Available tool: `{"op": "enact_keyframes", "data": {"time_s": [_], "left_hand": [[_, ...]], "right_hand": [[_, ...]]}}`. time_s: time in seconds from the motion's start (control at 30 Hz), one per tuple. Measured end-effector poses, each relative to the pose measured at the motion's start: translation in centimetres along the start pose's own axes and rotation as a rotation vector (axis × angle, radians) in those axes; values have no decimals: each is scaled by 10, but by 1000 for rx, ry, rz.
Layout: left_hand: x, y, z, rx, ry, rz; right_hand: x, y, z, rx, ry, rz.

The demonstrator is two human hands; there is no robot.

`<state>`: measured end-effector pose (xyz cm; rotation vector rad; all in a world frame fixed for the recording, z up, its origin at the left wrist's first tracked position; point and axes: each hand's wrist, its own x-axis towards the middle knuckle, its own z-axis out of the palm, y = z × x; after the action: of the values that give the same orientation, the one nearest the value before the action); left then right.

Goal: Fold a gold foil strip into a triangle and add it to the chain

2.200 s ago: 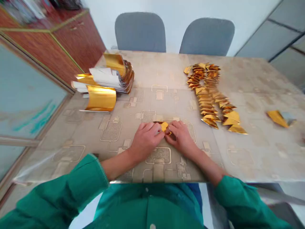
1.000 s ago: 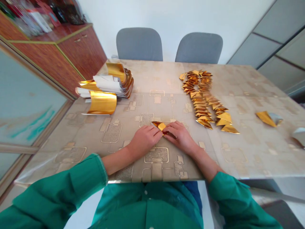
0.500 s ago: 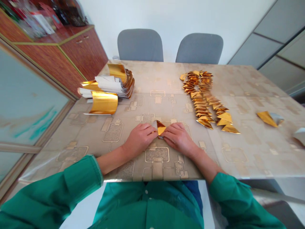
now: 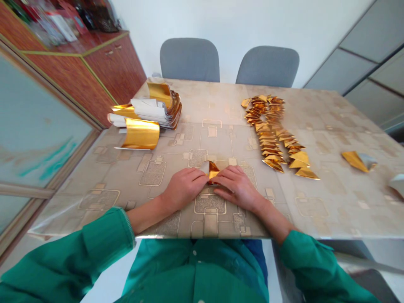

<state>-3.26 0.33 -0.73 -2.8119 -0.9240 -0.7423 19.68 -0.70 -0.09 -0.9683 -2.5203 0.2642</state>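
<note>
Between my hands, near the table's front edge, is a small partly folded sheet of gold foil paper [image 4: 213, 170] with a pale back side. My left hand [image 4: 186, 186] grips its left side, fingers closed. On the right side, my right hand [image 4: 236, 185] pinches the same paper, its index finger laid along the fold. Fingertips hide the lower part of the paper. To the right lie rows of folded gold paper pieces [image 4: 270, 145], pointed and set close together. A stack of gold and white paper sheets [image 4: 151, 110] sits at the back left, one curled gold sheet [image 4: 142, 134] in front of it.
The patterned tablecloth [image 4: 176, 153] covers the table. A lone gold paper piece [image 4: 355, 160] lies at the far right, with a pale object [image 4: 397, 184] at the edge of view. Two grey chairs [image 4: 190, 59] stand behind the table; a wooden cabinet [image 4: 109, 69] is at the back left.
The foil paper's top looks more curved, and my right fingers have shifted over its lower edge, with a lower finger now apart. The view has shifted slightly.
</note>
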Motion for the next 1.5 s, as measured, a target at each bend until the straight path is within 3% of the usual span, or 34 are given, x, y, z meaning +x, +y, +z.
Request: {"op": "enact_keyframes", "data": {"time_s": [0.33, 0.53, 0.83, 1.5], "left_hand": [[-23, 2, -8, -4, -86, 114], [-30, 6, -9, -45, -101, 93], [-29, 7, -10, -124, -112, 37], [-29, 14, -4, -36, -111, 52]], "right_hand": [[1, 1, 3, 33, -52, 7], [5, 5, 6, 156, -37, 110], [15, -4, 13, 174, -11, 389], [18, -13, 16, 122, 17, 532]]}}
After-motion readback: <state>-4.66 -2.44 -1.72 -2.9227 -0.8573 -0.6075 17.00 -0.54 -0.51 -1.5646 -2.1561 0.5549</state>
